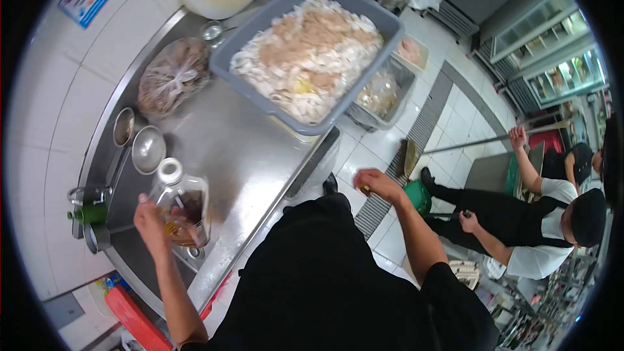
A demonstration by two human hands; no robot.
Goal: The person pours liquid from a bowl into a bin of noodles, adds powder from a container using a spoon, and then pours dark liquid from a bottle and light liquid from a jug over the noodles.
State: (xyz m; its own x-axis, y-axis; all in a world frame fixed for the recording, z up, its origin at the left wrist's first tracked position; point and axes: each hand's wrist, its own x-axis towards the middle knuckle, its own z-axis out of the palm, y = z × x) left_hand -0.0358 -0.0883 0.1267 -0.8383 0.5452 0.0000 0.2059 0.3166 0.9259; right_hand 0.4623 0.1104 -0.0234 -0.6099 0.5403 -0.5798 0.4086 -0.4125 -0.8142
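Note:
My left hand point(155, 224) is closed around the side of a clear jug point(195, 195) with a white neck and some dark brown liquid inside. The jug is above the steel counter, near its left side. My right hand point(380, 185) is out over the floor, right of the counter, its fingers closed on a small yellowish thing whose kind I cannot make out. A large grey tub point(224, 58) at the counter's far end holds white strips or pieces, with a brown powdery layer and a yellow spot on top.
Two metal bowls point(149, 149) and a tied plastic bag of brown food point(172, 78) line the counter's wall side. A lined grey bin point(394, 114) stands beyond the tub. At right, a co-worker point(520, 221) holds a long pole over the tiled floor near a drain grate point(432, 101).

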